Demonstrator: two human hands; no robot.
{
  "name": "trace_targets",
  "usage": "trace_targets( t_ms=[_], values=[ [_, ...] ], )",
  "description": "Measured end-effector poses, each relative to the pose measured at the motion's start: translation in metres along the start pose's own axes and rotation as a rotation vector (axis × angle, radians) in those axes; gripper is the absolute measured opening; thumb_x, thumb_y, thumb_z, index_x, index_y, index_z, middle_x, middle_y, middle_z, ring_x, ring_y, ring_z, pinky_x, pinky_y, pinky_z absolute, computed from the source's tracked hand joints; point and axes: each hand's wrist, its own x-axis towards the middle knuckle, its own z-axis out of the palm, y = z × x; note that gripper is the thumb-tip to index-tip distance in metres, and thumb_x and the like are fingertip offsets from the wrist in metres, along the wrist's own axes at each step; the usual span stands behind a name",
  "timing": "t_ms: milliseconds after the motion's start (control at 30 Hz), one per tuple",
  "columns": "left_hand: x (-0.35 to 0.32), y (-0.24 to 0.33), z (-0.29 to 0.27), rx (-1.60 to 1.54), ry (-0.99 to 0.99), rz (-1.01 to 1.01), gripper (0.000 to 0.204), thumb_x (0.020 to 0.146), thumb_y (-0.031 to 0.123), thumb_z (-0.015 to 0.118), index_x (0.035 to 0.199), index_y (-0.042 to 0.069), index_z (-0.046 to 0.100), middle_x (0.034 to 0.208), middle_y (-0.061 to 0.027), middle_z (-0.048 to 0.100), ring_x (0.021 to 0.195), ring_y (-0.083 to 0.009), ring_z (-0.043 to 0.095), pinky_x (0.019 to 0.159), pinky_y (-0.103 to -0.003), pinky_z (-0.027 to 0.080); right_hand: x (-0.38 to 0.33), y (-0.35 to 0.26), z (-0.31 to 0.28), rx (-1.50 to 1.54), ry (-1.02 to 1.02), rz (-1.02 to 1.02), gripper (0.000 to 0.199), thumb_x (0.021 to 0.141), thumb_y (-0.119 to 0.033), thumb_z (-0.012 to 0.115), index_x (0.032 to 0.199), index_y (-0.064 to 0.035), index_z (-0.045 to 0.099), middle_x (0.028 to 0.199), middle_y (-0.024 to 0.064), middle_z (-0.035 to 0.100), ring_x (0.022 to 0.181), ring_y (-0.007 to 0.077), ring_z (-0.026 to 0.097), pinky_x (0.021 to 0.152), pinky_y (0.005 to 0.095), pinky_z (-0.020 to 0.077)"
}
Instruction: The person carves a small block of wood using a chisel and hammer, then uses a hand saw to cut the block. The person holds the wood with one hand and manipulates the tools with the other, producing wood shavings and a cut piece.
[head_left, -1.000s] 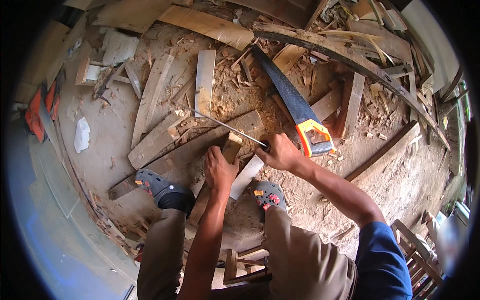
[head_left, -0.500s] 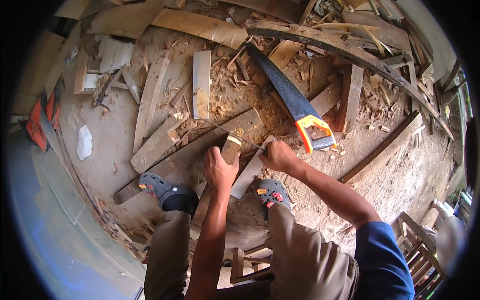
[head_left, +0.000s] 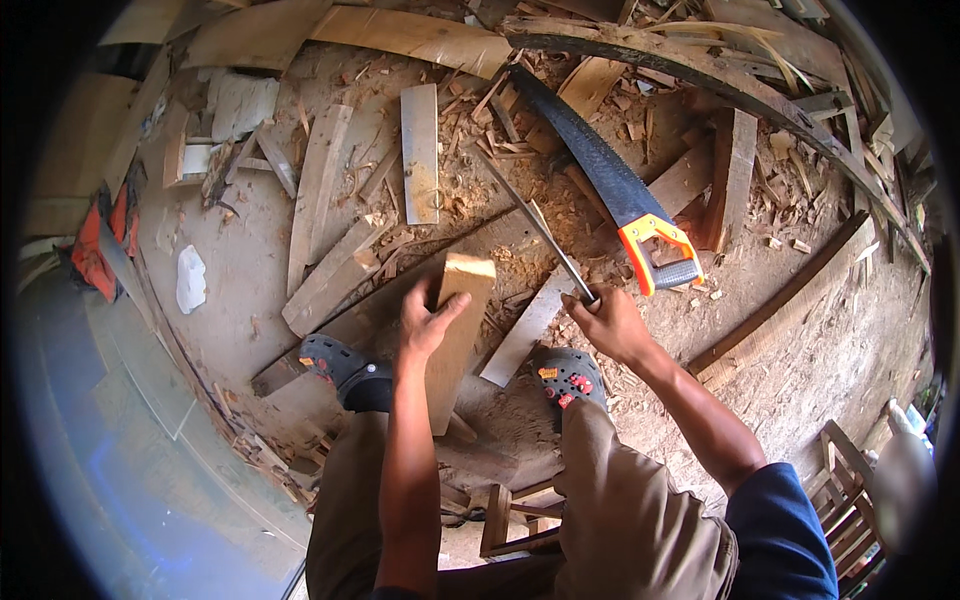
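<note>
Wooden block (head_left: 458, 330): centre of frame, standing tilted on the sawdust-covered ground (head_left: 250, 270) between the two dark clogs (head_left: 345, 368); left hand (head_left: 428, 318) clasps its upper left edge, fingers curled over the face, forearm rising straight from the lower edge. Right hand (head_left: 608, 322): right of centre, fist closed around the near end of a thin metal rod (head_left: 535, 228), which slants toward upper centre; forearm extends from lower right. Handsaw (head_left: 610, 185), orange-handled, lies just beyond the rod; loose planks (head_left: 420, 150) lie scattered across the upper frame.

Carpentry yard: handsaw (head_left: 610, 190), wood offcuts (head_left: 420, 150), sawdust.
</note>
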Motion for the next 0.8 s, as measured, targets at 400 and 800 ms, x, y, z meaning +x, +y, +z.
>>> trace_targets(
  t_ms=[400,800],
  values=[
    [0.001,-0.002,0.048,0.618,0.365,0.127,0.104,0.078,0.036,0.085,0.157,-0.001,0.029,0.139,-0.0285,0.050,0.128,-0.0470,0.049,0.106,-0.057,0.041,-0.008,0.005,0.006,-0.033,-0.038,-0.040,0.044,0.095,-0.035,0.068,0.087,0.0081,0.065,0.068,0.0268,0.066,0.069,0.0429,0.071,0.067,0.0486,0.0553],
    [0.003,-0.002,0.075,0.861,0.429,0.237,0.095,0.085,0.043,0.076,0.155,-0.003,0.032,0.137,-0.0239,0.054,0.125,-0.0404,0.053,0.106,-0.053,0.040,0.023,-0.031,0.034,-0.017,0.065,-0.269,0.031,0.090,-0.026,0.070,0.092,0.0042,0.067,0.076,0.0264,0.069,0.079,0.0426,0.072,0.072,0.0471,0.0570]
  ],
)
